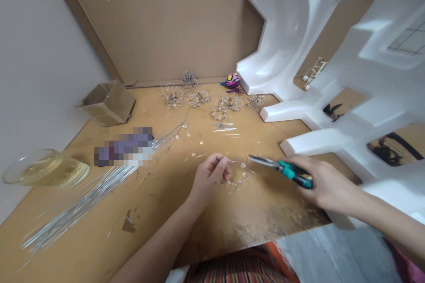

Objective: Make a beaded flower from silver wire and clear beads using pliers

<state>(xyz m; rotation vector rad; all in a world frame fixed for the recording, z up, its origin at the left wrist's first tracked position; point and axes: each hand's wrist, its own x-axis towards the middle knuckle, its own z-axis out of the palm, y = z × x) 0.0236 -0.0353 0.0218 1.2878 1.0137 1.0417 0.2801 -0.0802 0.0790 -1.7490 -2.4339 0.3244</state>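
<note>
Head view: the left hand's point(210, 174) fingers pinch a beaded wire ring point(245, 174) over the table point(159, 221); the right hand's point(320, 181) curl round green-and-black pliers point(290, 171) beside it. Wires point(88, 208) and a glass point(49, 172) sit left; white moulding point(318, 137) crowds the right.

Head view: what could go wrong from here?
The green-and-black-handled pliers in the right hand could pinch the left hand holding the clear-beaded wire ring. The clear glass of yellowish liquid might spill onto the silvery wire bundle beside it if knocked.
</note>
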